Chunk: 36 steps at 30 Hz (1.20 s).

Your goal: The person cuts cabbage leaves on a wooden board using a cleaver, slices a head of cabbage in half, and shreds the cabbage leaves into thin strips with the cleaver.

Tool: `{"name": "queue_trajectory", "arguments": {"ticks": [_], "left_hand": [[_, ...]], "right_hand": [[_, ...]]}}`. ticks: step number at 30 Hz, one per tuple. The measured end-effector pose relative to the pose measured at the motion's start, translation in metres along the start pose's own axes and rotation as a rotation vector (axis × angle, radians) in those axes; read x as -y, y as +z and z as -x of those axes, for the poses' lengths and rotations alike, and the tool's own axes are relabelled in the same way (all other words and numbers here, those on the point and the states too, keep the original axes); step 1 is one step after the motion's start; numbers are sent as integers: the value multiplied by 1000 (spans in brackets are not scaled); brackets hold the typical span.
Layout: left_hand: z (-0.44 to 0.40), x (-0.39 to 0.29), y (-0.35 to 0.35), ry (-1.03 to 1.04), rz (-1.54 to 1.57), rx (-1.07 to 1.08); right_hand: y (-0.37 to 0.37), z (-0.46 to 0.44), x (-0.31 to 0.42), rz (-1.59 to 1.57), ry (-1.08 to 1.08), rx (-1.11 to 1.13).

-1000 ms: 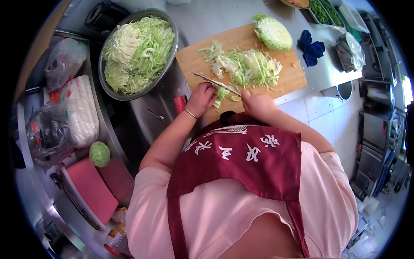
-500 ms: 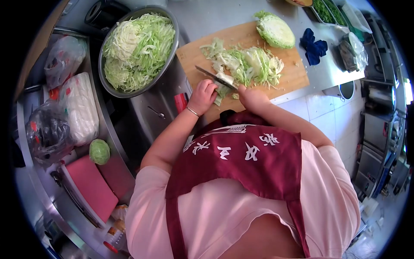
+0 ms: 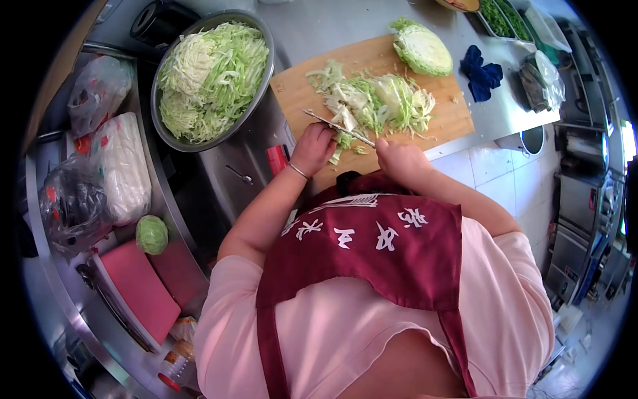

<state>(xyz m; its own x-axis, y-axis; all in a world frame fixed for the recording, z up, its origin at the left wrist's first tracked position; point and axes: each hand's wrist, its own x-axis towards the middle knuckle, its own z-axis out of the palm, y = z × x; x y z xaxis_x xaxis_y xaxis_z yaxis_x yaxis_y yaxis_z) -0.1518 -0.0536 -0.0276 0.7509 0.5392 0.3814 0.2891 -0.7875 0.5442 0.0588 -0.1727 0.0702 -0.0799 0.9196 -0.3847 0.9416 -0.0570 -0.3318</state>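
My right hand [image 3: 402, 161] grips a kitchen knife [image 3: 340, 128] by its handle end, with the blade pointing up and left across the near side of a wooden cutting board [image 3: 299, 78]. Close to the blade, my left hand [image 3: 314, 149] has curled fingers pressed on a small piece of cabbage [image 3: 343, 140], partly hidden by the knife and fingers. Just beyond the blade lies a loose pile of chopped cabbage [image 3: 382, 103]. A cut cabbage half [image 3: 423, 48] rests at the board's far right corner.
A metal bowl [image 3: 271, 66] heaped with shredded cabbage stands left of the board. Near my left wrist are a red object [image 3: 276, 159] and a spoon [image 3: 239, 174]. A dark blue cloth-like item [image 3: 481, 73] lies to the right. A whole cabbage [image 3: 152, 235] sits on the lower left shelf.
The knife has turned so that its blade shows as a narrow, bright strip. My right hand has shifted slightly right and nearer to me; my left hand stays almost in place.
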Motion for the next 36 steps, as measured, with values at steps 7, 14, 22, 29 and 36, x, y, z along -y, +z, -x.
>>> {"name": "queue_trajectory", "arguments": {"ticks": [7, 14, 22, 29, 36], "left_hand": [[-3, -3, 2, -12, -47, -18], [2, -6, -4, -3, -28, -34], [2, -5, -1, -6, -29, -47], [-1, -5, 1, -22, -1, -52], [3, -7, -4, -28, 23, -89]], "right_hand": [[37, -36, -5, 9, 55, 68], [19, -17, -10, -53, -11, -126], [-6, -6, 6, 25, -8, 42], [41, -43, -2, -48, 60, 20], [17, -25, -7, -179, 46, -92]]}}
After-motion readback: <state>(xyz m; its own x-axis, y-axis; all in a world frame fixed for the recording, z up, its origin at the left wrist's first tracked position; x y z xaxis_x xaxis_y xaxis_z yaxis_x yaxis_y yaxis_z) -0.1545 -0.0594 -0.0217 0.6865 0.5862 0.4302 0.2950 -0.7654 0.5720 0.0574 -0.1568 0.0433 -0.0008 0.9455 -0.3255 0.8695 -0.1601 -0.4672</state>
